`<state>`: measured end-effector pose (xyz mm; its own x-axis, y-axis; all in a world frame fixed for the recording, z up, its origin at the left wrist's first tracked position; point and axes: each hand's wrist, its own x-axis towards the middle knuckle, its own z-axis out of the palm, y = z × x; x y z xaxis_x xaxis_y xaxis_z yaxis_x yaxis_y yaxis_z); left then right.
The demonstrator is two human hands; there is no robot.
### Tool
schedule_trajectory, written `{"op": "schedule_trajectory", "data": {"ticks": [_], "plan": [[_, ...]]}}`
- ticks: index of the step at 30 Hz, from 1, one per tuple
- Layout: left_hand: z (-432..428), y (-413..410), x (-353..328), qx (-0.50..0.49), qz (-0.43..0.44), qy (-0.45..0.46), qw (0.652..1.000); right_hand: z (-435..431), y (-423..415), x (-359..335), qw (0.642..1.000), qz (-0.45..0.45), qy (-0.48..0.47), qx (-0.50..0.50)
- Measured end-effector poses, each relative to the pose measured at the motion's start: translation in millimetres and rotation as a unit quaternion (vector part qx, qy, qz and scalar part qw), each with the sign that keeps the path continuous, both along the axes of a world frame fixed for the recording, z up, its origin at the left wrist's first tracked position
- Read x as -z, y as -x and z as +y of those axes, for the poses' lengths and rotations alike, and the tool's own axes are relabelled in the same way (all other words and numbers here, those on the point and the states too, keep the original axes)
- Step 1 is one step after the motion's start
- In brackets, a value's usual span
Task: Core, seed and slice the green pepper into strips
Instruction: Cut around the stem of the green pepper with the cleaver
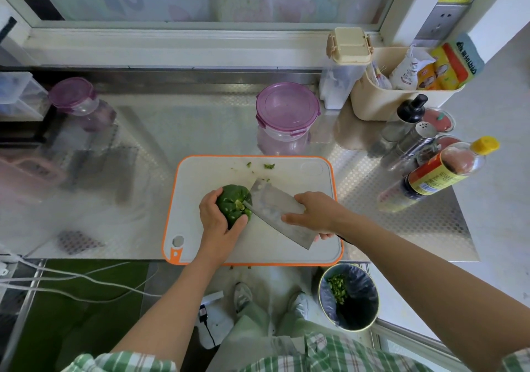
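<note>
Green pepper (229,199) lies sideways, stem facing the cleaver (275,211), left fingers (210,198) wrapped round it, right fingers (298,217) clamped on cleaver

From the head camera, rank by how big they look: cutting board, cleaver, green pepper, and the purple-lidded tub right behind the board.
1. cutting board, clearly largest.
2. cleaver and purple-lidded tub: about alike; tub farther, cleaver partly covered by the right hand, so unranked.
3. green pepper, smallest, partly under the left hand.

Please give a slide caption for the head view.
Coring: left hand holds green pepper on cutting board; right hand sets cleaver against the stem.
</note>
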<state>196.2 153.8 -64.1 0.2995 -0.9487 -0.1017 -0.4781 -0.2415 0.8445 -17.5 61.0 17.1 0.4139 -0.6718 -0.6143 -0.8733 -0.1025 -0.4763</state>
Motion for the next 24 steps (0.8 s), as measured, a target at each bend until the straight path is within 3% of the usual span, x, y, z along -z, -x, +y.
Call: {"op": "schedule_trajectory", "data": {"ticks": [11, 17, 24], "plan": [[-1.7, 6.5, 3.0, -0.002, -0.029, 0.009, 1.000, 4.2, -0.7, -4.0, 1.000, 0.018, -0.005, 0.005], [-2.6, 9.3, 5.1, 0.019, -0.056, 0.012, 0.998, 8.2, 1.2, 0.0, 0.998, -0.018, -0.056, 0.030], [-2.6, 6.6, 4.3, -0.021, -0.010, 0.014, 1.000, 10.5, -2.0, 9.4, 0.986, -0.074, -0.124, 0.082]]}}
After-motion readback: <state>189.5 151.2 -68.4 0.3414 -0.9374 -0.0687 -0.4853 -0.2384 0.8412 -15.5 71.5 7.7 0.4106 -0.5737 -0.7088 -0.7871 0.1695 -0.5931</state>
